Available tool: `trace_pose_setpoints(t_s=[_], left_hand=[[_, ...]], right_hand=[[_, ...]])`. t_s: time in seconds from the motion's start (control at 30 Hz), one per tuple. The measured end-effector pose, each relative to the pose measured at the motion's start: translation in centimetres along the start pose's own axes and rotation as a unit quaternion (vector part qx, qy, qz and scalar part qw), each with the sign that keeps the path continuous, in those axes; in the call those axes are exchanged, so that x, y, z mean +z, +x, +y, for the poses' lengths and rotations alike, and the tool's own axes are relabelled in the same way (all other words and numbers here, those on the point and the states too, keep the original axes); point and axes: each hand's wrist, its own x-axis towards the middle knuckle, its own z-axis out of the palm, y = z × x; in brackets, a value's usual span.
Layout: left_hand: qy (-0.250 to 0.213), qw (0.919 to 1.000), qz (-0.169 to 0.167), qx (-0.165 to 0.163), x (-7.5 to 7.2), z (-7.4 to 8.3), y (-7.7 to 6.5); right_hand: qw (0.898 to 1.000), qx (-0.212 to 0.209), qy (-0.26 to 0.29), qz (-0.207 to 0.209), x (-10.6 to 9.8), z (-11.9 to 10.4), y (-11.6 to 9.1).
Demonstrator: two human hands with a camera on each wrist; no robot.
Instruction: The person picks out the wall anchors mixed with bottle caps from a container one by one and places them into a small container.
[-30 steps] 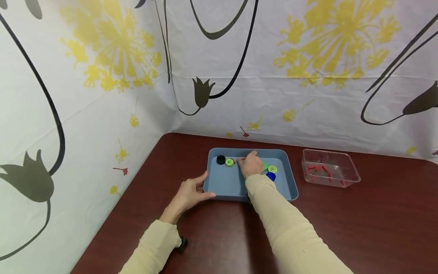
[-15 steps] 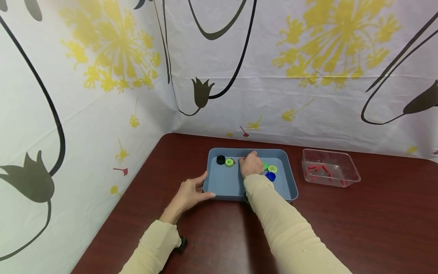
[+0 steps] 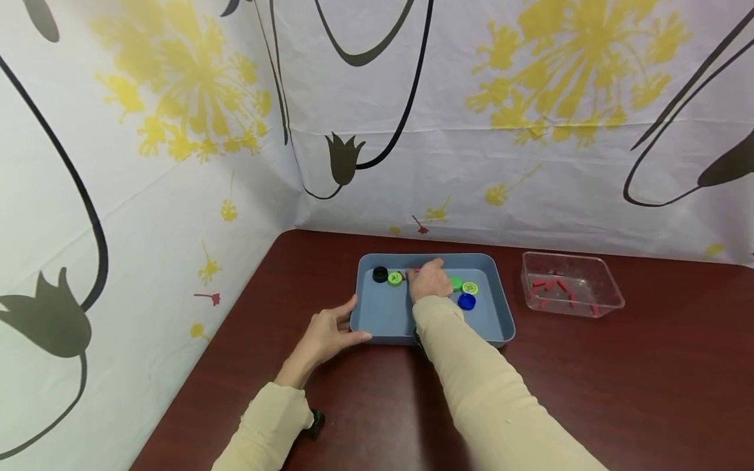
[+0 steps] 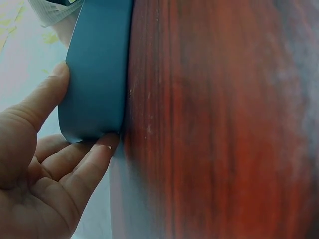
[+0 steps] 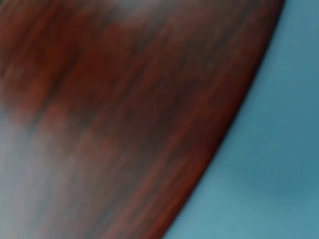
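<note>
A blue-grey tray (image 3: 385, 317) lies on the table with several bottle caps in it. My left hand (image 3: 325, 333) grips its near left corner; in the left wrist view the thumb lies on the wall (image 4: 97, 74) and the fingers reach round the corner. Inside the tray, my right hand (image 3: 430, 282) is curled, a small red stick (image 3: 416, 270) showing at its thumb and forefinger. Left of it are a black cap (image 3: 379, 275), a light green cap (image 3: 394, 279) and another bit of red. To its right are a green cap (image 3: 456, 284), a yellow-green cap (image 3: 470, 288) and a blue cap (image 3: 466, 301).
A clear plastic box (image 3: 580, 306) with several short red sticks stands right of the tray. The dark red wooden table (image 3: 365, 405) meets a patterned white sheet (image 3: 377, 209) at the back and left. The right wrist view shows only table and the tray's wall (image 5: 269, 164).
My right hand has shifted slightly left inside the tray, the red stick staying by its fingertips. The left hand keeps its grip on the corner. The head view has turned slightly.
</note>
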Motion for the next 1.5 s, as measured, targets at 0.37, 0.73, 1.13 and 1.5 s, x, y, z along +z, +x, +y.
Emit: trace_pose_setpoints(t_s=[0.37,0.73,1.13,1.5], left_hand=[[-0.002,0.9999,0.009,0.012,0.3,0.5,-0.7],[0.004,0.9996,0.019,0.019,0.6,1.2,-0.7],[0.000,0.9998,0.020,0.008,0.6,1.1,-0.6],[0.010,0.9999,0.011,-0.007,0.3,0.3,-0.4]], right_hand=[[0.999,-0.008,-0.043,0.002,-0.7,-0.3,-0.2],[0.999,-0.009,-0.041,0.001,-1.8,-0.1,-0.3],[0.998,-0.043,0.019,-0.044,-2.6,1.4,0.1],[0.984,-0.095,0.144,-0.049,-3.1,2.7,-0.7]])
